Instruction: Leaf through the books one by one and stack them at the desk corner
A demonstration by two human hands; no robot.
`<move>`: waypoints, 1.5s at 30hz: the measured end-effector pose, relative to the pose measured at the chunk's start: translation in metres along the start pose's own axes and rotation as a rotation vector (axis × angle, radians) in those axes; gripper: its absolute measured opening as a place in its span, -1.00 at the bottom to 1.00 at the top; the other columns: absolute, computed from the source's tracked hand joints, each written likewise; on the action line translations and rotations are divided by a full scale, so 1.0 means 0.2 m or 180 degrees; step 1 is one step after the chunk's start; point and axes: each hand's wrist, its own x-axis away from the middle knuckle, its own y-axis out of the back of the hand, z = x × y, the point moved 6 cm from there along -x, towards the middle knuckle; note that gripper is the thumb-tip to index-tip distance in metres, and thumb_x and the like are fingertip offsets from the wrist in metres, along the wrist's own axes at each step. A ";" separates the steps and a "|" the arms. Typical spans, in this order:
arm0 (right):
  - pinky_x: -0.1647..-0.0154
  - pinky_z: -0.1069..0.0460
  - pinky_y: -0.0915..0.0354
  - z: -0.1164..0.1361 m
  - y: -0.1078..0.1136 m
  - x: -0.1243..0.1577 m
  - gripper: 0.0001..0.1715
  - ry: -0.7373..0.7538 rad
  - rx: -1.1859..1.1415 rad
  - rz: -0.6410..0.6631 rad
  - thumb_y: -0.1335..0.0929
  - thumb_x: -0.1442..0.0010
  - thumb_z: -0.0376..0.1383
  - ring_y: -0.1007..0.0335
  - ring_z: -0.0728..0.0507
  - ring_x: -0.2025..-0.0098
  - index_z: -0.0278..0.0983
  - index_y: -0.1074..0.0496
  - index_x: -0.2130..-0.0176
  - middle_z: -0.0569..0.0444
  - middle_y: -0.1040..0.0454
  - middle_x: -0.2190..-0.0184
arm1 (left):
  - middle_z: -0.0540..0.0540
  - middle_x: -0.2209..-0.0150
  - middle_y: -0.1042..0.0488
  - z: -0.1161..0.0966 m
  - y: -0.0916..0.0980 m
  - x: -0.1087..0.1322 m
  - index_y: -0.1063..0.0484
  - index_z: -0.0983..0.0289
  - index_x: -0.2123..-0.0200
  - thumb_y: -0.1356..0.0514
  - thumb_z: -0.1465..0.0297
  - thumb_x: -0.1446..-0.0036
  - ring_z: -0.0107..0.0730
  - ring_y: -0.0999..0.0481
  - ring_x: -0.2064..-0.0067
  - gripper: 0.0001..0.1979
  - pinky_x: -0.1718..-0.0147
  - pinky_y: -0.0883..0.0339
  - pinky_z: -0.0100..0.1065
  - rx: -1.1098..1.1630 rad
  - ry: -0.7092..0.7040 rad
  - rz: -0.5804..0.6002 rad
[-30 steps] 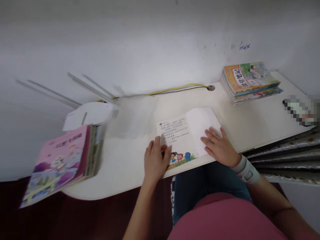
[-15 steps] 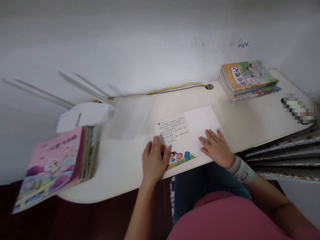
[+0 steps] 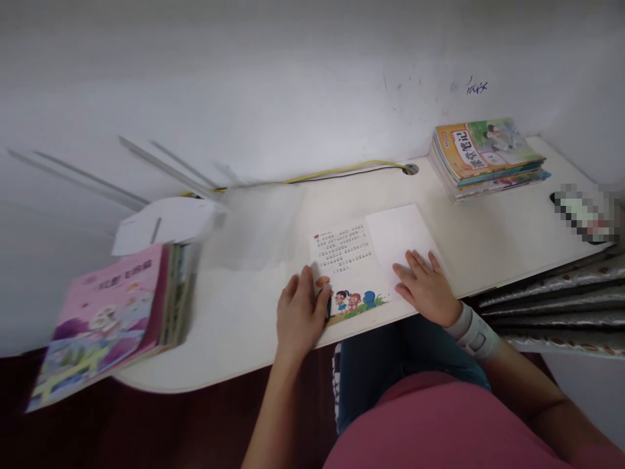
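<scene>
An open picture book (image 3: 361,257) lies on the white desk (image 3: 244,312) near its front edge, with printed text and small cartoon figures on the left page and a blank right page. My left hand (image 3: 299,312) rests on the book's left edge, fingers curled over it and the thumb on the page. My right hand (image 3: 426,285) lies flat on the blank right page with its fingers stretched out. A white band sits on my right wrist.
A stack of books with a pink cover (image 3: 110,316) overhangs the desk's left end, with white paper (image 3: 163,221) behind it. Another book stack (image 3: 488,156) stands at the back right. A yellow cable (image 3: 342,171) runs along the wall to a hole.
My left hand has slid slightly left, off the page, uncovering more of the cartoon figures. My right hand stays flat on the right page.
</scene>
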 end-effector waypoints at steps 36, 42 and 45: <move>-0.29 -0.29 0.02 0.09 0.02 0.02 -0.60 0.0229 -0.0393 -0.0407 -0.23 -0.32 -0.20 -0.22 -0.26 -0.22 -0.27 -0.43 -0.07 -0.17 -0.38 -0.15 | 0.27 -0.22 -0.29 -0.05 0.00 0.01 -0.11 0.34 -0.28 0.06 0.09 -0.23 0.04 -0.11 -0.31 -0.34 -0.22 0.00 0.06 -0.0450 -0.0026 0.0326; -0.31 -0.28 0.04 0.08 0.02 0.02 -0.60 0.0163 -0.0423 -0.0324 -0.24 -0.30 -0.23 -0.21 -0.25 -0.23 -0.27 -0.43 -0.07 -0.15 -0.37 -0.16 | 0.27 -0.22 -0.30 -0.05 0.00 0.02 -0.12 0.29 -0.28 0.05 0.07 -0.22 0.06 -0.11 -0.31 -0.35 -0.21 -0.01 0.08 -0.0438 -0.0082 0.0263; -0.31 -0.28 0.05 0.08 0.02 0.02 -0.60 0.0135 -0.0431 -0.0340 -0.25 -0.29 -0.25 -0.21 -0.24 -0.23 -0.26 -0.43 -0.07 -0.15 -0.37 -0.16 | 0.26 -0.21 -0.31 -0.05 0.00 0.02 -0.12 0.26 -0.28 0.04 0.08 -0.22 0.04 -0.11 -0.31 -0.37 -0.21 -0.01 0.08 -0.0418 -0.0102 0.0231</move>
